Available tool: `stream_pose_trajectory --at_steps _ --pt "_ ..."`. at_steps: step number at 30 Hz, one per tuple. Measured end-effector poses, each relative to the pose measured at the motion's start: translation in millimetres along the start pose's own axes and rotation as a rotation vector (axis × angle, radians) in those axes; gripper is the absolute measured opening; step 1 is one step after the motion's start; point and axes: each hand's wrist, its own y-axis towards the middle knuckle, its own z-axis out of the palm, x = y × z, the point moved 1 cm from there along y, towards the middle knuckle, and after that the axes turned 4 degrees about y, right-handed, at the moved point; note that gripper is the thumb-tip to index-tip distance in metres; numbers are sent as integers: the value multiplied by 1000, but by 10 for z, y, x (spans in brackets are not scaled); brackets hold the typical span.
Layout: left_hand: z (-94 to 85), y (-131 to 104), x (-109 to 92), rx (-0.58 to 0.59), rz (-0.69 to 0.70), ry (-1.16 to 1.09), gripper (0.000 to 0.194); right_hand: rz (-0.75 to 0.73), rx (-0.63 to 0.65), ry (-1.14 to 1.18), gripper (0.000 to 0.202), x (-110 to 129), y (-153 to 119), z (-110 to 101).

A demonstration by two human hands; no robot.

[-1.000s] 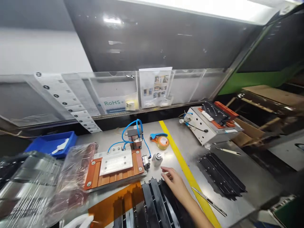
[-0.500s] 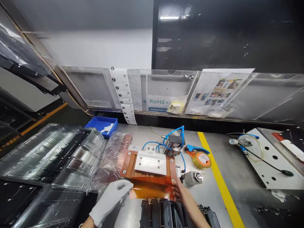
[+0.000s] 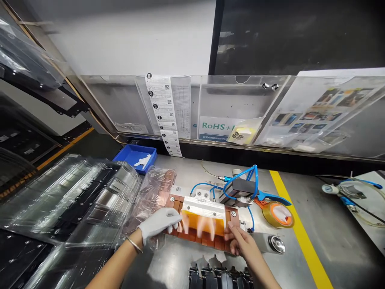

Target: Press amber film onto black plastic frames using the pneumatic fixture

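Note:
An amber transparent film sheet (image 3: 207,226) is stretched between my hands above a reddish-brown fixture (image 3: 176,202). My left hand (image 3: 161,222), in a white glove, pinches the sheet's left edge between thumb and fingers. At the right edge, my bare right hand (image 3: 240,239) grips the film with bent fingers. The sheet covers the front part of the silver plate (image 3: 201,203) on the fixture; whether it touches the plate I cannot tell. Screws sit at the fixture's upper corners, and blue air hoses (image 3: 201,185) run behind it.
Black parts (image 3: 210,277) stand in front of the fixture. A metal-topped bottle (image 3: 275,244), an amber tape roll (image 3: 278,214) and a pneumatic cylinder (image 3: 240,188) are at right. Plastic-wrapped trays (image 3: 81,200) fill the left side, with a blue bin (image 3: 132,154) behind.
Both hands have moved the amber film away from me, from the fixture's front edge to over its silver plate. The camera view has shifted, too.

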Motion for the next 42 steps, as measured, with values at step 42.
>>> stream_pose_trajectory --at_steps 42 --pt "-203 121 -54 -274 -205 394 38 106 25 -262 43 228 304 -257"
